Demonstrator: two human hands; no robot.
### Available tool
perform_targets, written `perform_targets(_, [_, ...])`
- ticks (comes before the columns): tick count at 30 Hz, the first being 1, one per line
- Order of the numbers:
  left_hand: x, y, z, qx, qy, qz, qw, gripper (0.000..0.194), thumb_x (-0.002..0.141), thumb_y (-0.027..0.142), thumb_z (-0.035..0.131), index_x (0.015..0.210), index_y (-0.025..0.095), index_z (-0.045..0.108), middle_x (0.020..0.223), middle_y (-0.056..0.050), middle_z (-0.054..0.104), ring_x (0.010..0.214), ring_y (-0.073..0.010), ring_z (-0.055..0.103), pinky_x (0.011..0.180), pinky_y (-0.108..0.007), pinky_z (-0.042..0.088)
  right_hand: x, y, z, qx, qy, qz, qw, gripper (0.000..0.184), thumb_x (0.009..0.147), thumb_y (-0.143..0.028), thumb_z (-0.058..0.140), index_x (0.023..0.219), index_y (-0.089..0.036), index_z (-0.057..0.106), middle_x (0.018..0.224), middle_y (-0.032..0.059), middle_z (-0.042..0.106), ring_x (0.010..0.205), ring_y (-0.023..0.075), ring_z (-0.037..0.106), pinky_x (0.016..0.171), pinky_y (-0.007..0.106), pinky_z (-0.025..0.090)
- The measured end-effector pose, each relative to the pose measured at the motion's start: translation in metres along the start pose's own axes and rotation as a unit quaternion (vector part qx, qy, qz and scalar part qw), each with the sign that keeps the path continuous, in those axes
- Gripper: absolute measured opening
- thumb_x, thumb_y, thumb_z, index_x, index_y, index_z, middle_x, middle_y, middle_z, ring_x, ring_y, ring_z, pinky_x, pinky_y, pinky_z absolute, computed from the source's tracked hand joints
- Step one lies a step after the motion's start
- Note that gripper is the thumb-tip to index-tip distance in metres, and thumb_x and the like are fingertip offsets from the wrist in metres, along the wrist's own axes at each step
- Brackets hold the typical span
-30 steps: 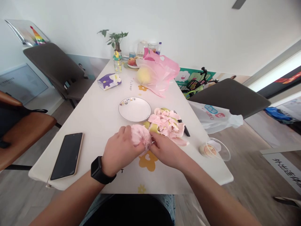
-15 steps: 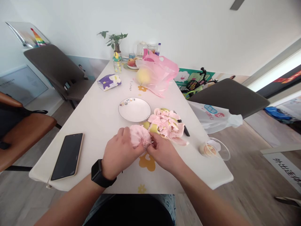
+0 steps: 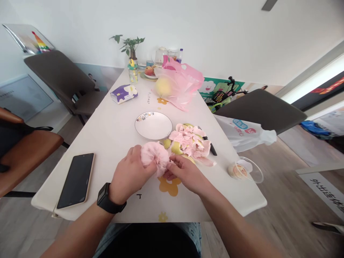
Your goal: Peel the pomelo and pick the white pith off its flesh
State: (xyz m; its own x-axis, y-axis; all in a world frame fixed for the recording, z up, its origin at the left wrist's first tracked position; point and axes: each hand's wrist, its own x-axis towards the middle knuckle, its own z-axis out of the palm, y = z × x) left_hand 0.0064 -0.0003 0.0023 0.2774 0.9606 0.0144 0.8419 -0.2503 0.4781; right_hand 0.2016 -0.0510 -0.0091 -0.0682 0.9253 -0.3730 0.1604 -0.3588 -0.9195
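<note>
We work at a white counter [image 3: 107,143]. At its far end, a pink plastic bag [image 3: 185,84] partly wraps a yellow pear [image 3: 163,87]. Nearer us lie a white ceramic plate [image 3: 153,125], a smartphone [image 3: 76,181] and a heap of pink foam scraps [image 3: 189,139] over yellow-green fruit [image 3: 176,147], with a black-handled knife [image 3: 211,148] touching the heap's right side.

The pink foam wad [image 3: 153,156] sits above the counter, between our hands. The left hand [image 3: 130,177] is clenched around it. The right hand [image 3: 186,175] meets its lower edge, but we cannot tell whether that grip is closed on the foam.

Caution: a hard pull could tear the foam. A sudden slip of the right hand could strike the knife or dislodge the fruit.
</note>
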Motion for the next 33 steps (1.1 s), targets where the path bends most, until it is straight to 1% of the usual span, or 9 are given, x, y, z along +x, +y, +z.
perform_targets(3, [-0.003,0.002,0.002,0.013,0.012,0.007,1.000,0.027,0.084,0.041,0.053,0.103,0.023,0.046,0.104,-0.007,0.061,0.091,-0.0278,0.065,0.070,-0.036,0.047,0.006,-0.001,-0.001,-0.025,0.004,0.019,0.999,0.011,0.084,-0.023,0.057,0.095,-0.021,0.058,0.081,0.0048,0.076,0.077,0.0212,0.074,0.069,0.032,0.059])
perform_targets(6, [-0.005,0.006,0.003,0.029,0.022,0.016,0.999,0.028,0.083,0.041,0.055,0.102,0.023,0.046,0.102,-0.007,0.060,0.089,-0.0271,0.065,0.067,-0.035,0.046,0.011,0.001,-0.001,-0.056,0.020,0.024,0.998,0.011,0.078,-0.017,0.055,0.088,-0.022,0.056,0.075,0.0031,0.075,0.071,0.0212,0.073,0.062,0.030,0.057])
perform_targets(9, [-0.005,0.007,0.002,0.026,0.023,0.011,0.999,0.026,0.083,0.041,0.054,0.101,0.023,0.047,0.101,-0.006,0.061,0.088,-0.0268,0.065,0.067,-0.035,0.046,0.010,0.002,-0.001,-0.048,0.020,0.020,0.998,0.012,0.077,-0.016,0.056,0.087,-0.022,0.056,0.073,0.0025,0.074,0.069,0.0207,0.072,0.063,0.030,0.057])
perform_targets(14, [-0.003,0.002,0.000,0.005,0.015,0.004,1.000,0.027,0.084,0.041,0.053,0.104,0.023,0.047,0.106,-0.007,0.061,0.092,-0.0269,0.065,0.069,-0.035,0.047,0.005,0.002,-0.003,0.025,-0.016,-0.001,1.000,0.016,0.083,-0.025,0.060,0.099,-0.021,0.058,0.084,0.0038,0.075,0.077,0.0190,0.071,0.071,0.032,0.058])
perform_targets(16, [-0.003,0.001,0.000,0.006,0.015,0.008,1.000,0.028,0.084,0.041,0.053,0.104,0.023,0.047,0.106,-0.007,0.061,0.092,-0.0272,0.065,0.070,-0.035,0.047,0.005,0.003,-0.004,0.027,-0.014,0.003,1.000,0.017,0.083,-0.026,0.061,0.098,-0.021,0.056,0.082,0.0029,0.074,0.073,0.0175,0.069,0.070,0.031,0.056])
perform_targets(20, [-0.005,0.003,0.001,0.010,0.019,0.009,1.000,0.029,0.083,0.041,0.054,0.105,0.023,0.048,0.107,-0.007,0.061,0.092,-0.0271,0.064,0.070,-0.035,0.046,0.009,0.004,-0.002,0.033,-0.002,0.019,0.999,0.017,0.076,-0.016,0.058,0.092,-0.021,0.052,0.070,-0.0018,0.069,0.061,0.0143,0.064,0.060,0.027,0.052])
perform_targets(25, [-0.004,0.005,0.001,0.020,0.020,0.012,1.000,0.030,0.081,0.041,0.054,0.105,0.023,0.048,0.108,-0.007,0.061,0.092,-0.0279,0.064,0.069,-0.036,0.046,0.010,0.001,0.005,0.014,0.039,0.038,0.998,0.017,0.074,-0.014,0.056,0.086,-0.023,0.047,0.059,-0.0051,0.063,0.053,0.0133,0.059,0.052,0.024,0.046])
perform_targets(28, [-0.001,0.002,0.000,0.017,0.015,0.010,1.000,0.029,0.082,0.041,0.054,0.104,0.024,0.047,0.107,-0.007,0.061,0.093,-0.0284,0.064,0.070,-0.036,0.046,0.009,0.000,0.007,-0.003,0.049,0.033,0.998,0.016,0.075,-0.015,0.055,0.086,-0.023,0.047,0.059,-0.0046,0.064,0.054,0.0139,0.060,0.050,0.024,0.044])
perform_targets(33, [0.003,-0.005,-0.002,-0.017,-0.003,0.003,1.000,0.025,0.083,0.041,0.053,0.100,0.025,0.046,0.102,-0.006,0.062,0.093,-0.0284,0.064,0.072,-0.036,0.046,0.013,0.000,0.005,0.040,0.017,0.027,0.999,0.015,0.076,-0.014,0.055,0.088,-0.022,0.049,0.067,-0.0025,0.068,0.055,0.0139,0.062,0.053,0.026,0.049])
